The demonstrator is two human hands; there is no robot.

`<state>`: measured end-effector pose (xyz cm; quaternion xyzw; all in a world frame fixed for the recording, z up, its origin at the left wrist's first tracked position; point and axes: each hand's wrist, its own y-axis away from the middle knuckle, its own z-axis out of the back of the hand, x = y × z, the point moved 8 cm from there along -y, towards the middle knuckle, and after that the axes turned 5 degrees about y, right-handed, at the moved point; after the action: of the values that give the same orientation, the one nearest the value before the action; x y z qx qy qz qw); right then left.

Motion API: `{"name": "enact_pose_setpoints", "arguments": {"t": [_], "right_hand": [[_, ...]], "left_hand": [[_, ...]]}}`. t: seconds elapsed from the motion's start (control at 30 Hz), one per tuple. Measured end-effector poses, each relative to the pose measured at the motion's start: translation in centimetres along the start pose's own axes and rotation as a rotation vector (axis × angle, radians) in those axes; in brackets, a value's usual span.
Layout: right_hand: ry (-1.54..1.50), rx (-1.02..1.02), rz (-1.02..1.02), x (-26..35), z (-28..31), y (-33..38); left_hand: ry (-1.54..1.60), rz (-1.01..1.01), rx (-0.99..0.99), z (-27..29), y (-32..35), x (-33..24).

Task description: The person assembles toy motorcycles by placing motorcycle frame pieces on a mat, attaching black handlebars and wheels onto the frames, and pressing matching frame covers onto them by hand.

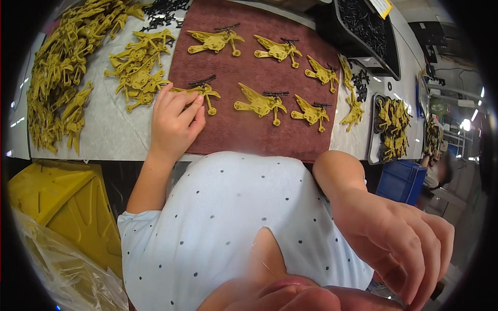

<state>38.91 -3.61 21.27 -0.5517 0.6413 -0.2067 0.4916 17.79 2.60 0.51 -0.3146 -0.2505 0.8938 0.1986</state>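
dark red cloth mat (pixel 249 132) reaching the table's near edge, bare strip along it | left hand (pixel 174 122) flat, fingers loosely spread, touching mustard plastic helicopter toy with black rotor (pixel 203 91) at mat's left edge | right hand (pixel 410 249) raised close, fingers curled, grip unclear

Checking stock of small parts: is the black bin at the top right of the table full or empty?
Well filled. The black bin holds a heap of small black parts reaching near its rim; its depth cannot be told.
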Motion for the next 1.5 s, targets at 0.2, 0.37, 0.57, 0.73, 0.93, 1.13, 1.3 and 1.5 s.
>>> {"name": "enact_pose_setpoints", "arguments": {"t": [0.2,0.37,0.57,0.73,0.93,1.13,1.3,1.5], "right_hand": [[-0.716,-0.166,-0.8,-1.3,1.2,-0.3],[-0.762,-0.134,-0.832,-0.6,3.2,-1.2],[-0.732,-0.245,-0.815,0.0,4.7,-2.5],[-0.717,-0.225,-0.77,0.9,7.0,-3.8],[-0.614,-0.11,-0.706,0.9,8.8,-3.4],[-0.09,-0.237,-1.362,-1.3,14.0,4.4],[-0.079,-0.35,-1.801,-0.8,13.7,11.0],[-0.135,-0.329,-1.892,-0.5,12.9,12.3]], "left_hand": [[0.0,-0.044,0.065,0.0,-1.2,-0.2],[-0.082,-0.067,0.113,0.2,-2.1,-1.2],[-0.133,-0.142,0.06,1.0,-4.8,-3.4],[-0.152,-0.195,0.061,1.0,-7.1,-5.4],[-0.142,-0.255,0.08,0.1,-8.8,-7.4],[0.044,-0.283,0.024,-0.8,-10.0,-9.8],[0.408,-0.129,-0.041,-1.1,-11.2,-11.9],[0.604,-0.183,0.114,-1.8,-10.9,-13.7]]}}
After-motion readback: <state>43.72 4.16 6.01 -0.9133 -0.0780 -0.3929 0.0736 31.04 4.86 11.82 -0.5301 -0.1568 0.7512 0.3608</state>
